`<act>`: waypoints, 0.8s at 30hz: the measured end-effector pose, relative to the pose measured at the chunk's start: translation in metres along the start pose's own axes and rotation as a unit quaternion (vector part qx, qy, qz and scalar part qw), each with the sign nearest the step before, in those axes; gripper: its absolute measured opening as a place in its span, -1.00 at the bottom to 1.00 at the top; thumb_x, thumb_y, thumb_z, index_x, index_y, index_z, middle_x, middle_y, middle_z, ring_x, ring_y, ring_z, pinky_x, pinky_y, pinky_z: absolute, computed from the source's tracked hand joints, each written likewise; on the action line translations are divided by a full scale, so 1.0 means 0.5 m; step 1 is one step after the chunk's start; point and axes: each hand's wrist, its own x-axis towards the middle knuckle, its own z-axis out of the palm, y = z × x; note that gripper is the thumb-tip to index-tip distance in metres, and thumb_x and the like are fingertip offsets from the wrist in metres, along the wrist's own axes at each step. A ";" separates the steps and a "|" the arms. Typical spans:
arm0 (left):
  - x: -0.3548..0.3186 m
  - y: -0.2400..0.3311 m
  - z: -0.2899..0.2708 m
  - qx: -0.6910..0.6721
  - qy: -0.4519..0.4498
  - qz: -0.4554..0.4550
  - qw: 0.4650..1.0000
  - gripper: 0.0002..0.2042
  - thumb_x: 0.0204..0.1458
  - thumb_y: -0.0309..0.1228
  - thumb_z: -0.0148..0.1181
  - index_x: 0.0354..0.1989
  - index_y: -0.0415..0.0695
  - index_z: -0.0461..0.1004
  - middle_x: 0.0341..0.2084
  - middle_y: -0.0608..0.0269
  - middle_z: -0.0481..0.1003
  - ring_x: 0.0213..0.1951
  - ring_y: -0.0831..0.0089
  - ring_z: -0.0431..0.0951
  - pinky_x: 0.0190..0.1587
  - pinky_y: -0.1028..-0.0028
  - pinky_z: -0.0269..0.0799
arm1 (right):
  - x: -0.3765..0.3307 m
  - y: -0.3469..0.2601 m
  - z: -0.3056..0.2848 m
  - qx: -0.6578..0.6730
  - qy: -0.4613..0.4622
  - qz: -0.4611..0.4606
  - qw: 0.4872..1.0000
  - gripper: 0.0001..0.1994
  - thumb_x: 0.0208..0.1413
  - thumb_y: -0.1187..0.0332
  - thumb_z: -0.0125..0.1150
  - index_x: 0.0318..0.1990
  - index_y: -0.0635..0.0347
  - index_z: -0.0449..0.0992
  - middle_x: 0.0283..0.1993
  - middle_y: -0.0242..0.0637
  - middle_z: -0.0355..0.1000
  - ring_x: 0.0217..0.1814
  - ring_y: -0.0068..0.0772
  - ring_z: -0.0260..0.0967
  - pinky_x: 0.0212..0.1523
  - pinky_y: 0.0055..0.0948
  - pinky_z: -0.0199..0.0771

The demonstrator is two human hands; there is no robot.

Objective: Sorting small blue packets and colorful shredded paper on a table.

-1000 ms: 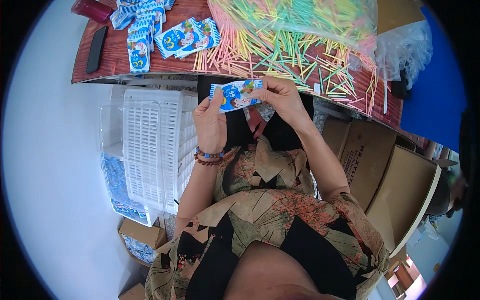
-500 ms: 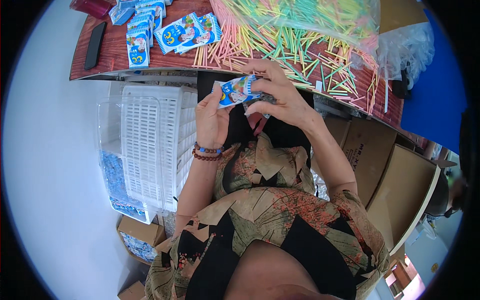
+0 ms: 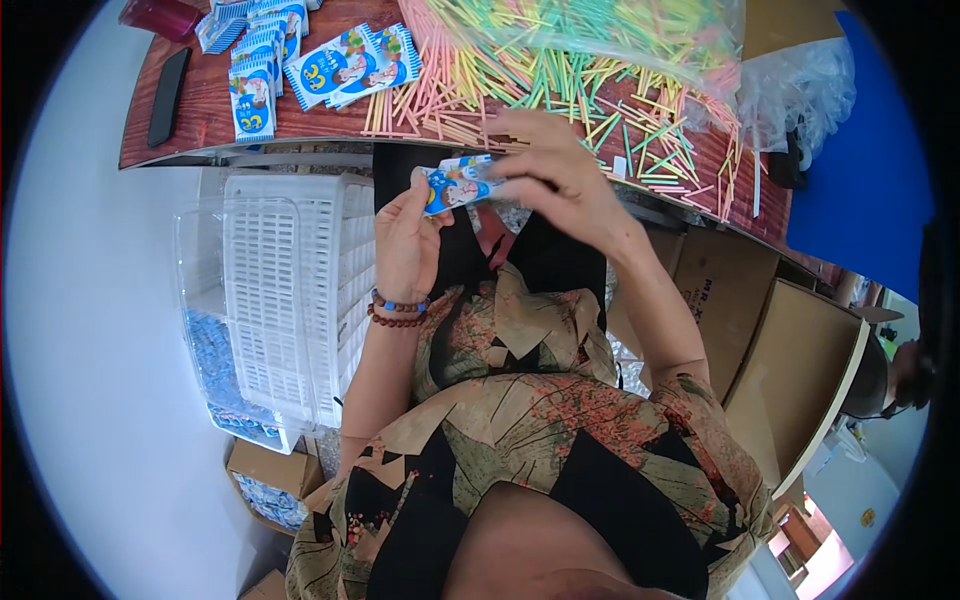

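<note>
In my left hand (image 3: 408, 240), a small blue-and-white printed packet (image 3: 455, 190) is pinched between thumb and fingers, over my lap below the table edge. My right hand (image 3: 560, 185) is at the packet's right end, its fingers bent and smeared by motion; whether they grip it is unclear. On the table above, more such packets (image 3: 335, 68) lie flat, beside an overlapping row of packets (image 3: 255, 100). Thin pink, yellow and green sticks (image 3: 560, 90) are heaped loose just beyond my right hand.
A clear plastic bag of sticks (image 3: 610, 30) lies on the heap. A dark flat object (image 3: 168, 97) rests near the table's left end. White plastic baskets (image 3: 265, 290) stand below left, near an open carton of packets (image 3: 270, 497). Cardboard (image 3: 800, 380) stands at right.
The packet has tilted and turned slightly in my left hand. My right hand has shifted, its fingers now blurred at the packet's end. The whole view has slid slightly left.
</note>
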 end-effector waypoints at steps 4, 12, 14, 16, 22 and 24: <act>0.000 0.002 -0.014 0.013 -0.008 0.013 1.000 -0.79 0.20 -0.30 0.10 -0.37 -0.16 0.53 -0.35 0.29 0.56 -0.34 0.58 0.48 -0.32 0.54 0.32 | -0.010 0.020 -0.069 -0.164 0.010 0.056 0.985 -0.64 -0.07 0.38 0.31 -0.04 0.10 0.51 0.17 -0.27 0.31 0.22 -0.10 0.18 0.21 -0.18 0.14; -0.002 -0.013 -0.016 -0.010 -0.004 -0.002 1.000 -0.79 0.20 -0.29 0.10 -0.37 -0.16 0.53 -0.33 0.29 0.56 -0.34 0.60 0.47 -0.33 0.54 0.32 | -0.023 0.099 -0.087 -0.299 -0.068 0.042 0.951 -0.33 -0.10 0.33 0.34 0.24 0.00 0.27 0.31 -0.27 0.12 0.32 -0.09 0.04 0.27 -0.12 0.08; 0.001 -0.010 -0.016 -0.016 -0.007 -0.005 1.000 -0.79 0.20 -0.29 0.10 -0.36 -0.17 0.53 -0.33 0.29 0.55 -0.34 0.60 0.47 -0.33 0.54 0.32 | -0.012 0.106 -0.092 -0.274 -0.093 0.041 0.956 -0.27 -0.10 0.31 0.33 0.30 0.01 0.19 0.33 -0.28 0.11 0.33 -0.08 0.02 0.29 -0.11 0.08; -0.002 -0.006 -0.014 -0.011 0.013 0.002 1.000 -0.78 0.20 -0.29 0.10 -0.35 -0.18 0.53 -0.34 0.29 0.55 -0.36 0.60 0.45 -0.33 0.54 0.32 | -0.006 0.104 -0.093 -0.283 -0.101 0.024 0.953 -0.24 -0.09 0.29 0.31 0.33 0.01 0.14 0.33 -0.27 0.11 0.34 -0.11 0.01 0.30 -0.12 0.06; 0.004 -0.019 -0.023 -0.019 0.002 -0.009 1.000 -0.81 0.17 -0.31 0.14 -0.37 -0.14 0.56 -0.38 0.30 0.57 -0.38 0.60 0.50 -0.35 0.56 0.38 | 0.014 0.111 -0.084 -0.319 -0.139 -0.021 0.937 -0.33 -0.08 0.28 0.28 0.26 0.03 0.23 0.19 -0.25 0.25 0.25 -0.17 0.14 0.25 -0.12 0.08; 0.004 -0.016 -0.023 -0.015 0.006 -0.009 1.000 -0.81 0.17 -0.31 0.14 -0.37 -0.14 0.56 -0.38 0.30 0.57 -0.38 0.60 0.50 -0.35 0.56 0.38 | 0.012 0.113 -0.082 -0.363 -0.110 -0.033 0.925 -0.47 -0.07 0.29 0.26 0.13 0.08 0.36 0.06 -0.29 0.33 0.15 -0.22 0.22 0.21 -0.13 0.10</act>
